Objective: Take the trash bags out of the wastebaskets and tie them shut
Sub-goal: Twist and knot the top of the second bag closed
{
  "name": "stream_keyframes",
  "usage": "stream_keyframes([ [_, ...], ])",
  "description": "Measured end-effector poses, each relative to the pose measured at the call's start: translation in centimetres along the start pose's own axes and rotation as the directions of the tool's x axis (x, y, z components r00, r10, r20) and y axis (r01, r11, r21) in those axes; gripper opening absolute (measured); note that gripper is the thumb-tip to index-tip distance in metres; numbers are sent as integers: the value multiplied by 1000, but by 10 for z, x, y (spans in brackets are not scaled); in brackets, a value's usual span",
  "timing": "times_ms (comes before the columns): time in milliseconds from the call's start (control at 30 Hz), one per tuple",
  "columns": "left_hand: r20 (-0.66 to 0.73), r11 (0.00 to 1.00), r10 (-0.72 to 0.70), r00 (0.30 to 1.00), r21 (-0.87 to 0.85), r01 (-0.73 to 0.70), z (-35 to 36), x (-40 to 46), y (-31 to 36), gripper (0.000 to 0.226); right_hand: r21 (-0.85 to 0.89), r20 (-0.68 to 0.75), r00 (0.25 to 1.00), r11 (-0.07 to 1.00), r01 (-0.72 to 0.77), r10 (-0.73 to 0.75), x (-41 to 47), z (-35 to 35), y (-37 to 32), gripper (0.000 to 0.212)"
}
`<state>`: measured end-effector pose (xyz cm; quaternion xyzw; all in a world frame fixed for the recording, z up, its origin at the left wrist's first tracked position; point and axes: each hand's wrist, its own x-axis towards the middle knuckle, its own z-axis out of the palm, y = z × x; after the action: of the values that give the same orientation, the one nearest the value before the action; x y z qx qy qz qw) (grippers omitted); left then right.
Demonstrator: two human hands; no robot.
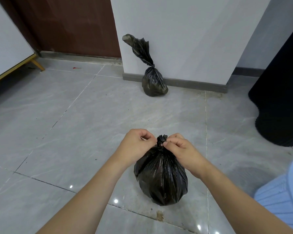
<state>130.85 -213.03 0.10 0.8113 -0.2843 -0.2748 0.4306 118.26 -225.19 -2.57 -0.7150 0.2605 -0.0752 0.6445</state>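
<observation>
A full black trash bag [161,178] stands on the grey tiled floor right in front of me. Its neck is gathered into a small knot [161,140] at the top. My left hand [135,146] pinches the knot from the left and my right hand [183,151] pinches it from the right, fingers closed on the plastic. A second black trash bag [153,81] stands farther off against the white wall, knotted, with its long loose top sticking up to the left.
A light blue wastebasket [284,195] lies at the right edge, partly out of view. A large black object [281,98] stands at the right. A brown door [71,26] is at the back left. White furniture with a wooden leg [38,64] fills the far left.
</observation>
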Motion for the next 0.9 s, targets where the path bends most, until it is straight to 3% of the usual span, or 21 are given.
stream_keyframes([
  [400, 36, 996, -54, 998, 75, 51, 1, 0, -4, 14, -59, -3, 1000, 998, 10, -10, -1, 3, 3, 27],
  [767, 76, 989, -9, 997, 146, -2, 2, 5, -8, 8, -119, 13, 1000, 993, 13, -11, -1, 3, 2, 27],
  [900, 51, 994, 28, 998, 101, -33, 2, 3, -11, 8, -87, -33, 999, 996, 15, -18, -1, 1, 2, 28],
])
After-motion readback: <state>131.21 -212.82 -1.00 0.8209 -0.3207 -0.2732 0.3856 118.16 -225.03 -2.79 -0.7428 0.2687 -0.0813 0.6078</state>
